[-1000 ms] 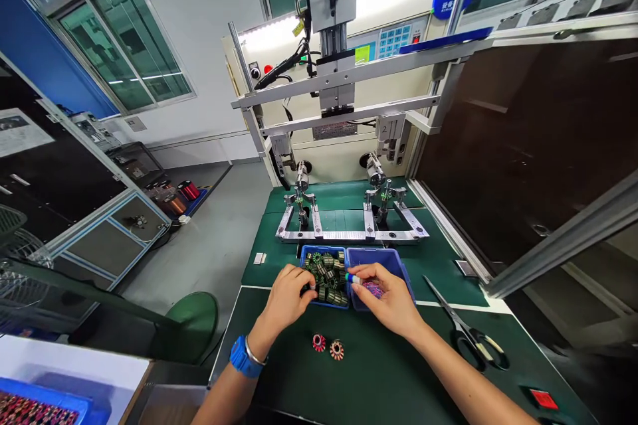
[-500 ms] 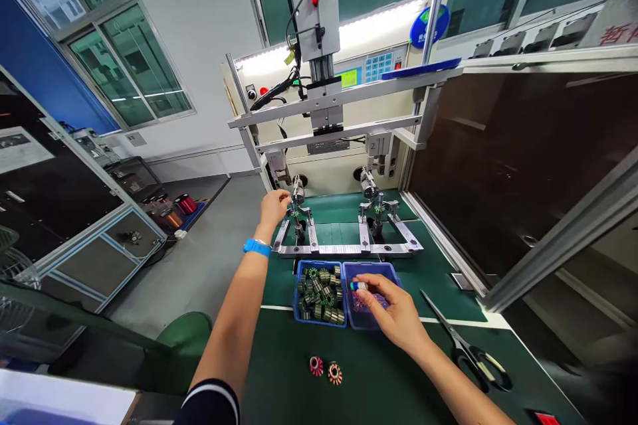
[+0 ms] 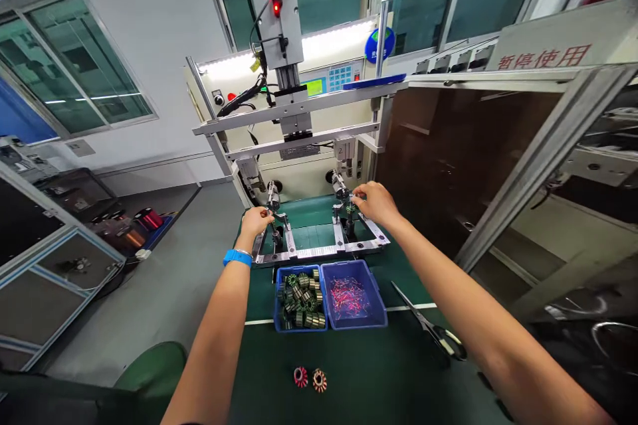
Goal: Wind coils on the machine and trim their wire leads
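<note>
My left hand [image 3: 256,220] has its fingers pinched together at the top of the left metal fixture [image 3: 277,236]; what they hold is too small to make out. At the right fixture [image 3: 350,230], my right hand [image 3: 377,203] is closed at the fingertips, beside a green-ended stator core [image 3: 351,208] on the upright post. Any item between those fingertips cannot be made out. Nearer me, a blue bin [image 3: 301,330] holds many unwound stator cores. The bin beside it [image 3: 373,299] contains pink and red wire scraps. Two wound stators, one red [image 3: 300,377] and one copper-coloured [image 3: 319,380], lie on the green mat.
Scissors [image 3: 423,322] lie right of the bins, under my right forearm. Behind the fixtures stands the winding machine [image 3: 294,113] with crossbars and a red light. A brown panel [image 3: 423,166] borders the right side; a green stool [image 3: 154,372] is at lower left.
My right hand has moved from above the scrap bin, where it held a small blue, white and green piece, forward to the right fixture. My left hand stays at the left fixture. The view has turned right.
</note>
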